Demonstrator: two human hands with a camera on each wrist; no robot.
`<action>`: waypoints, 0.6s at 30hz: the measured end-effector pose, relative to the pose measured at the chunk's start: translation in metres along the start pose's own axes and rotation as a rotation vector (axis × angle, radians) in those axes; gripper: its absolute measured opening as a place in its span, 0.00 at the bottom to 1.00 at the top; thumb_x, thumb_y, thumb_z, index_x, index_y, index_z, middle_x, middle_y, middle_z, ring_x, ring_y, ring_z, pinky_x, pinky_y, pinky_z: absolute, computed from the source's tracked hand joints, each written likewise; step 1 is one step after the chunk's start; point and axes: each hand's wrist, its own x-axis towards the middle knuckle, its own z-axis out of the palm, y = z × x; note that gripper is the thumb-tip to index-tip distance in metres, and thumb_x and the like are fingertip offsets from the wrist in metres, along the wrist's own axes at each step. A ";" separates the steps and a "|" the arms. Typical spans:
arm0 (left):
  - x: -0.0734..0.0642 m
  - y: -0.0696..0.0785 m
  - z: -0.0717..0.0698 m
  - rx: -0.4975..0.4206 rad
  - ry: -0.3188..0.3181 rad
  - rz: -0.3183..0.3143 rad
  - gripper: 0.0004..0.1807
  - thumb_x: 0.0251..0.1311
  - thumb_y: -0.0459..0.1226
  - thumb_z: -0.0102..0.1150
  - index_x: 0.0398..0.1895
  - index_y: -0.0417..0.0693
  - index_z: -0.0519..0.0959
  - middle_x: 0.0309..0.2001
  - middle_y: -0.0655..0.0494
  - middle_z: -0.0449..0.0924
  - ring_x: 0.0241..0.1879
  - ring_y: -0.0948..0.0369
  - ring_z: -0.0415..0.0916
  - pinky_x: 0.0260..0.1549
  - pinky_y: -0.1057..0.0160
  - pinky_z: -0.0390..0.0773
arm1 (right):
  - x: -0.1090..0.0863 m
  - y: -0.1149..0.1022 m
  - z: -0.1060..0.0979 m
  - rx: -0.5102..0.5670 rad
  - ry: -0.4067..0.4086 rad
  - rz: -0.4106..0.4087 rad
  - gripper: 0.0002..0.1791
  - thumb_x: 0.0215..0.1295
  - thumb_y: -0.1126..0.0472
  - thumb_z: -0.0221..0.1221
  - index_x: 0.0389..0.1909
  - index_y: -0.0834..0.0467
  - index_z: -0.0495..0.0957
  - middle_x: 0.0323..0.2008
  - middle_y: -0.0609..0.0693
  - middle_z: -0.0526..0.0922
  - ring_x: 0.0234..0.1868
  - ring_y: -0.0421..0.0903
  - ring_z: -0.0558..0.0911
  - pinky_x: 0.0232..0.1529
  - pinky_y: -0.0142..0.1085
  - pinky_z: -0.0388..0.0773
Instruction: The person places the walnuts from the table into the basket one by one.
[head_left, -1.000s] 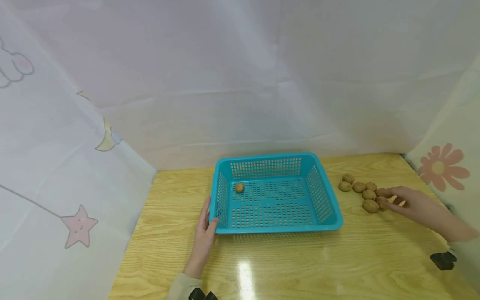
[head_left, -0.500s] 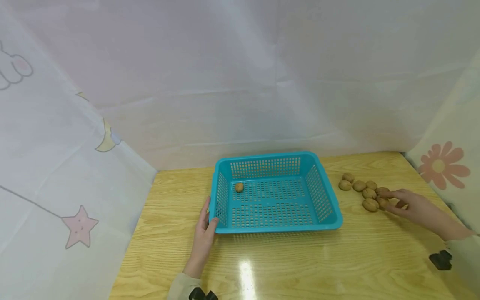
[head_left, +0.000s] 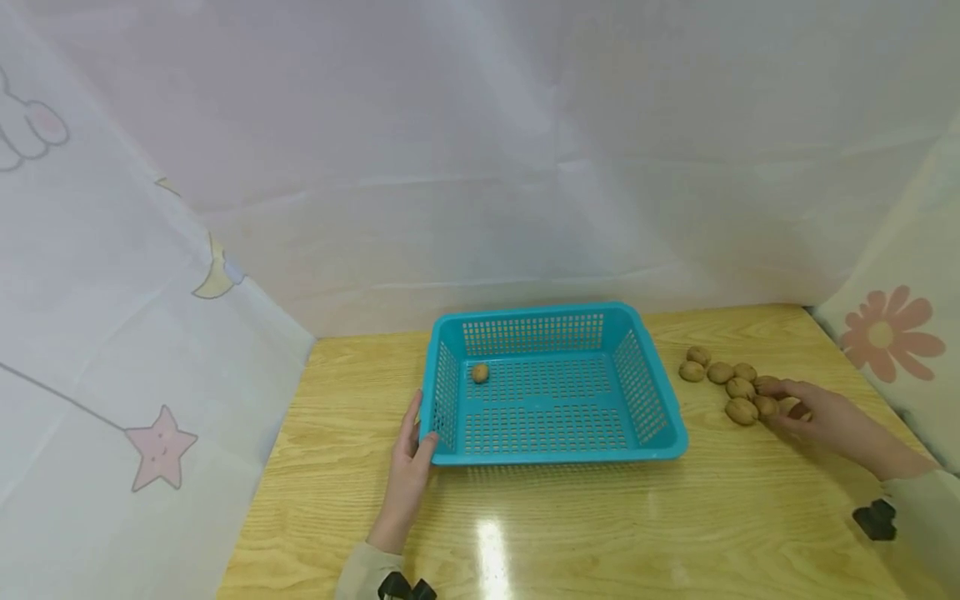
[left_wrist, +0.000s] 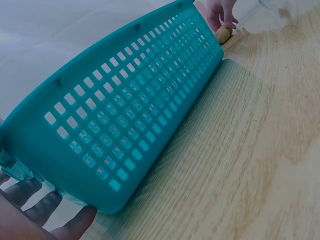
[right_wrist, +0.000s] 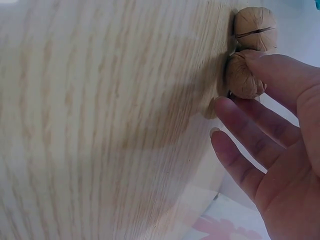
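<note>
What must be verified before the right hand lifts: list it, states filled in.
1. Left hand steadying the basket: ok, it grips the left side.
2. Room inside: ok, there is just a single nut.
3. Right hand at the loose nuts: ok, thumb on the nearest nut.
4. That one separated from the neighbouring nut: not ok, they look in contact.
5. Pinch firm enough: cannot tell.

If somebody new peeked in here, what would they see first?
Probably the bright blue basket on the table, with one nut inside and the left hand gripping its side. Then maybe the nuts at right, where the right hand pinches one. A pink star smiles on the backdrop at left.
</note>
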 end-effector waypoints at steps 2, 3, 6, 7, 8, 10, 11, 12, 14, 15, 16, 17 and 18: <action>0.000 0.000 0.000 0.003 0.002 0.003 0.38 0.77 0.30 0.45 0.86 0.55 0.49 0.78 0.39 0.61 0.75 0.43 0.62 0.67 0.45 0.71 | 0.000 0.000 0.000 0.002 0.000 0.000 0.26 0.63 0.69 0.69 0.61 0.69 0.75 0.48 0.67 0.83 0.33 0.27 0.77 0.29 0.32 0.79; 0.000 0.000 0.000 0.003 0.003 0.003 0.38 0.77 0.30 0.45 0.86 0.55 0.49 0.78 0.39 0.61 0.75 0.43 0.62 0.67 0.45 0.71 | 0.000 0.000 0.001 0.005 -0.003 0.002 0.26 0.63 0.69 0.69 0.61 0.69 0.75 0.48 0.67 0.83 0.33 0.27 0.77 0.29 0.32 0.79; 0.001 0.000 0.000 0.013 0.003 0.007 0.38 0.76 0.30 0.46 0.86 0.54 0.48 0.77 0.38 0.62 0.75 0.42 0.63 0.67 0.44 0.72 | -0.001 -0.001 0.000 0.012 0.008 -0.002 0.25 0.62 0.71 0.69 0.60 0.69 0.76 0.49 0.68 0.83 0.33 0.27 0.77 0.29 0.32 0.79; 0.001 0.000 0.000 0.014 0.003 0.007 0.38 0.76 0.30 0.46 0.86 0.54 0.48 0.77 0.38 0.62 0.74 0.43 0.63 0.67 0.44 0.72 | -0.001 -0.001 0.000 0.012 0.006 -0.005 0.25 0.62 0.71 0.69 0.60 0.69 0.76 0.50 0.69 0.83 0.34 0.27 0.76 0.29 0.32 0.79; 0.001 0.000 0.001 0.014 0.002 0.007 0.38 0.76 0.30 0.46 0.86 0.53 0.48 0.77 0.38 0.63 0.74 0.43 0.64 0.67 0.44 0.72 | -0.002 -0.001 0.000 0.012 0.005 -0.014 0.25 0.62 0.71 0.69 0.60 0.70 0.76 0.50 0.69 0.83 0.33 0.27 0.76 0.29 0.32 0.79; 0.001 -0.001 0.000 0.015 0.001 0.006 0.38 0.76 0.30 0.46 0.86 0.53 0.48 0.76 0.38 0.63 0.74 0.43 0.64 0.67 0.44 0.71 | -0.003 -0.002 0.000 0.014 0.008 -0.016 0.25 0.62 0.72 0.69 0.59 0.71 0.76 0.51 0.70 0.82 0.33 0.26 0.76 0.28 0.32 0.78; 0.001 -0.001 0.000 0.015 0.001 0.005 0.38 0.76 0.30 0.46 0.86 0.53 0.48 0.76 0.38 0.63 0.74 0.43 0.64 0.67 0.44 0.71 | -0.004 -0.003 -0.001 0.014 0.008 -0.019 0.25 0.61 0.73 0.69 0.59 0.70 0.76 0.51 0.70 0.82 0.33 0.26 0.76 0.28 0.32 0.78; 0.001 0.000 0.001 0.013 0.004 0.002 0.39 0.76 0.30 0.46 0.86 0.54 0.49 0.76 0.38 0.64 0.74 0.43 0.64 0.67 0.44 0.72 | -0.004 -0.004 -0.001 0.017 0.008 -0.021 0.25 0.61 0.73 0.69 0.59 0.70 0.76 0.51 0.70 0.82 0.33 0.26 0.75 0.28 0.32 0.78; 0.001 -0.001 0.000 0.010 0.005 0.003 0.38 0.76 0.30 0.46 0.86 0.55 0.49 0.76 0.37 0.64 0.74 0.42 0.64 0.66 0.45 0.72 | -0.004 -0.007 -0.003 0.012 0.011 -0.031 0.25 0.61 0.73 0.69 0.59 0.70 0.76 0.51 0.70 0.82 0.33 0.26 0.75 0.27 0.31 0.78; 0.000 -0.001 0.000 0.008 0.008 0.001 0.38 0.76 0.30 0.46 0.86 0.57 0.49 0.76 0.37 0.64 0.74 0.43 0.64 0.66 0.46 0.73 | -0.003 -0.008 -0.004 0.011 0.014 -0.030 0.25 0.61 0.73 0.69 0.60 0.69 0.76 0.52 0.69 0.82 0.33 0.26 0.75 0.27 0.31 0.78; 0.000 0.000 0.001 0.006 0.007 -0.001 0.38 0.76 0.30 0.46 0.86 0.58 0.49 0.76 0.38 0.64 0.74 0.43 0.64 0.66 0.47 0.73 | -0.004 -0.010 -0.004 0.007 0.017 -0.035 0.25 0.61 0.73 0.69 0.60 0.69 0.76 0.52 0.69 0.82 0.33 0.26 0.75 0.26 0.31 0.77; 0.000 0.000 0.001 0.000 0.007 -0.004 0.38 0.76 0.30 0.45 0.86 0.59 0.49 0.76 0.38 0.64 0.74 0.43 0.64 0.66 0.48 0.74 | -0.004 -0.011 -0.005 0.003 0.019 -0.038 0.26 0.61 0.73 0.69 0.60 0.68 0.76 0.52 0.69 0.82 0.33 0.26 0.75 0.26 0.31 0.77; 0.000 0.000 0.001 -0.006 0.005 -0.005 0.38 0.76 0.30 0.45 0.86 0.60 0.50 0.76 0.38 0.63 0.74 0.43 0.64 0.66 0.48 0.74 | -0.005 -0.013 -0.006 -0.004 0.021 -0.039 0.26 0.61 0.73 0.69 0.60 0.68 0.76 0.52 0.69 0.82 0.33 0.26 0.75 0.26 0.32 0.77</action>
